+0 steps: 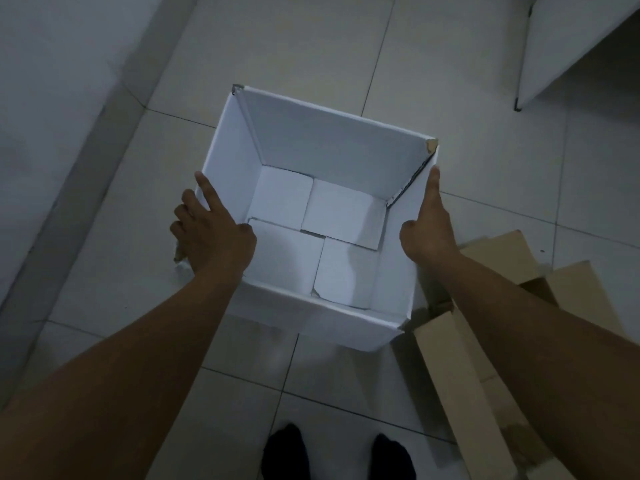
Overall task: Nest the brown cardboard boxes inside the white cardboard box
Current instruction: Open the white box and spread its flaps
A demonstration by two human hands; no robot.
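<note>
The white cardboard box [332,147] stands open on the tiled floor in the middle of the head view, with only its folded bottom flaps showing inside. My left hand [211,230] grips its left wall, fingers on the outside and thumb over the rim. My right hand [429,223] presses flat against the outside of its right wall, fingers pointing away from me. Brown cardboard boxes [460,386] lie at the lower right beside the white box, partly hidden under my right forearm; their flaps stand open.
A grey wall and skirting run along the left. A white piece of furniture [568,46] on a thin leg stands at the top right. My two dark-socked feet [287,452] are at the bottom edge, close to the box.
</note>
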